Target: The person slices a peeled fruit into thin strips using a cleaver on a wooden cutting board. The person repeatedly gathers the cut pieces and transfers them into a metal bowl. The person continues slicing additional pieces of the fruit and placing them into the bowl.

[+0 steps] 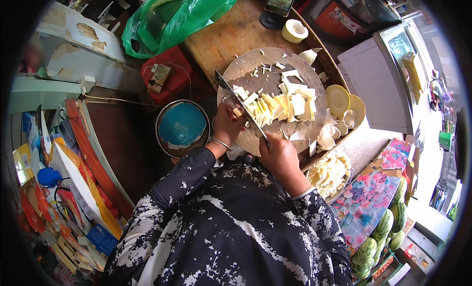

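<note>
My right hand [281,155] grips the handle of a cleaver [241,105]. Its dark blade slants across the left part of a round wooden chopping board [243,144]. Left of the blade, my left hand [226,124] has curled fingers around a small pale vegetable piece [237,112], mostly hidden by the fingers. Right of the blade lies a heap of thin, pale yellow slices [276,107], which look like bamboo shoot. Small scraps [263,69] are scattered over the board's far side.
Pale round pieces [337,99] and peels [327,136] lie right of the board. A bowl of cut pieces [329,173] stands nearer. A green plastic bag [173,26], tape roll [294,30] and phone on a stand [281,2] are at the back. Left is a blue-topped round stool [182,124].
</note>
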A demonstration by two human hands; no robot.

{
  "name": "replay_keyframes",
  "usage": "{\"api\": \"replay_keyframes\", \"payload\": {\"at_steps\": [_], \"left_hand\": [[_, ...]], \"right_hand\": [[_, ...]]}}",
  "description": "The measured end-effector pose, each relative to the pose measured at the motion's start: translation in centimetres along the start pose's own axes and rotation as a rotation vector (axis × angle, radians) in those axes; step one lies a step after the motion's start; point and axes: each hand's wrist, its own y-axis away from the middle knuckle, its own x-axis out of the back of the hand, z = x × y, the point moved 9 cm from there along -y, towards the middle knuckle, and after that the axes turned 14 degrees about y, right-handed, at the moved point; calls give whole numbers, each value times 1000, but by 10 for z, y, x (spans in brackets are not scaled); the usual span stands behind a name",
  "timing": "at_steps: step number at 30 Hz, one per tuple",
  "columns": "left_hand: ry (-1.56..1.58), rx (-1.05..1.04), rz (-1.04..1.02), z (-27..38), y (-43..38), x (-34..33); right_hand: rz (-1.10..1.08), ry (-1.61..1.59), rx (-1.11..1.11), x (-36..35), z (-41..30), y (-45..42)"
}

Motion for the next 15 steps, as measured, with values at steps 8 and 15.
{"api": "replay_keyframes", "payload": {"at_steps": [8,15], "left_hand": [[29,-45,-9,-4,0,1],[39,-60,-9,-4,0,4]], "right_hand": [[-47,85,26,-19,2,-25],[17,20,3,-4,5,-11]]}}
